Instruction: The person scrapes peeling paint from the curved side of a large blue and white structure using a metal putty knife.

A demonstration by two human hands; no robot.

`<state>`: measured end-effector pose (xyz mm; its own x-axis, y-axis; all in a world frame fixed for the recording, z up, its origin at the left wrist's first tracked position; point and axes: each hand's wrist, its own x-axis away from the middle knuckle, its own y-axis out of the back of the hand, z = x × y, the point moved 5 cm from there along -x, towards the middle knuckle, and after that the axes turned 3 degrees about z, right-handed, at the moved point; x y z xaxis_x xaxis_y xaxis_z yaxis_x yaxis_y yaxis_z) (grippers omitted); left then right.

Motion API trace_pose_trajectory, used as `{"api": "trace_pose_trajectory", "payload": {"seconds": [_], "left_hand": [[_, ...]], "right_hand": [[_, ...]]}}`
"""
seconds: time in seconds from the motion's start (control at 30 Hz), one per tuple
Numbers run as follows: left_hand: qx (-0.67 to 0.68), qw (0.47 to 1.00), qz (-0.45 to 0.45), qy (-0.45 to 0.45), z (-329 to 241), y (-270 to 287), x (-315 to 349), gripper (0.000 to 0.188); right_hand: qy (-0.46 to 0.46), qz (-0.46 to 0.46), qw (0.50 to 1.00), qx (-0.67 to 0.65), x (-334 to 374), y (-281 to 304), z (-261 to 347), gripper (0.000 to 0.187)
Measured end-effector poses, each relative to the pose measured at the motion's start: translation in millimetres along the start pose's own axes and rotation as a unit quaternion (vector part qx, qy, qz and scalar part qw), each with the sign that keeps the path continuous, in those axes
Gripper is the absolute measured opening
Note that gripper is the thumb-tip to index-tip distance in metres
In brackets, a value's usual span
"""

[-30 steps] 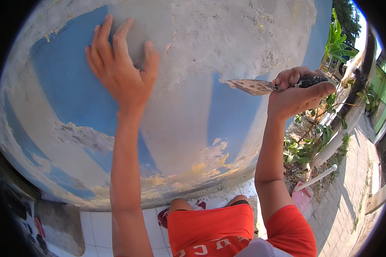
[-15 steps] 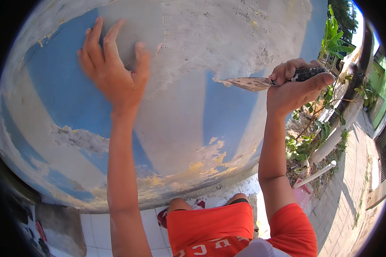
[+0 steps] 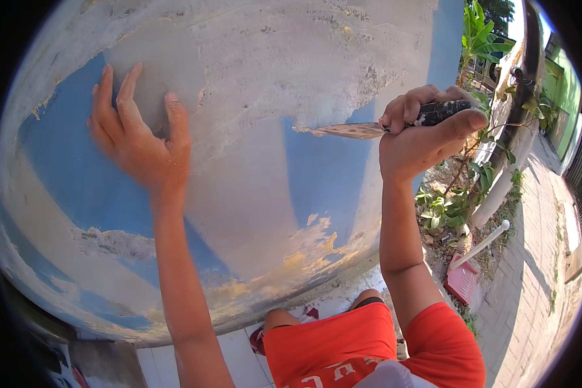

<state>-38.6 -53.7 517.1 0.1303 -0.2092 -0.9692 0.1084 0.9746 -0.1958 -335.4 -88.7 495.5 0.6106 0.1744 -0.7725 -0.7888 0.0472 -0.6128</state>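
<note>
My left hand [image 3: 139, 132] rests with fingers spread on the wall [image 3: 246, 187], over blue paint beside a grey patch. My right hand [image 3: 423, 129] is closed round the dark, paint-spattered handle of a scraper [image 3: 352, 130]. Its pointed metal blade, stained and speckled, points left. The blade tip touches or nearly touches the ragged edge where the rough grey bare area [image 3: 291, 71] meets the blue paint. White and blue painted bands run down the wall, and yellowish flaking shows along its lower part.
A pink dustpan [image 3: 462, 278] with a white handle lies on the ground at the right. Leafy plants [image 3: 449, 207] and a pale pipe stand beside the wall's right edge, near a paved path [image 3: 517, 278]. White tiles [image 3: 239, 355] cover the floor below.
The whole view has shifted, so the wall and both hands appear further left and the dustpan shows more fully. The scraper stays in my right hand, its tip at the paint edge.
</note>
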Motion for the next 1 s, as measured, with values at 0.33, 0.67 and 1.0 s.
{"api": "trace_pose_trajectory", "payload": {"seconds": [0.33, 0.67, 1.0], "left_hand": [[0.010, 1.000, 0.007, -0.017, 4, -4, 4, 0.040], [0.082, 0.996, -0.017, 0.032, 5, 11, 18, 0.022], [0.328, 0.888, 0.070, 0.314, 2, 27, 67, 0.017]], "right_hand": [[-0.066, 0.059, 0.995, -0.046, 11, 31, -6, 0.052], [-0.294, 0.024, 0.944, 0.149, 105, 216, -19, 0.031], [-0.312, -0.261, 0.882, 0.239, 90, 434, 60, 0.042]]}}
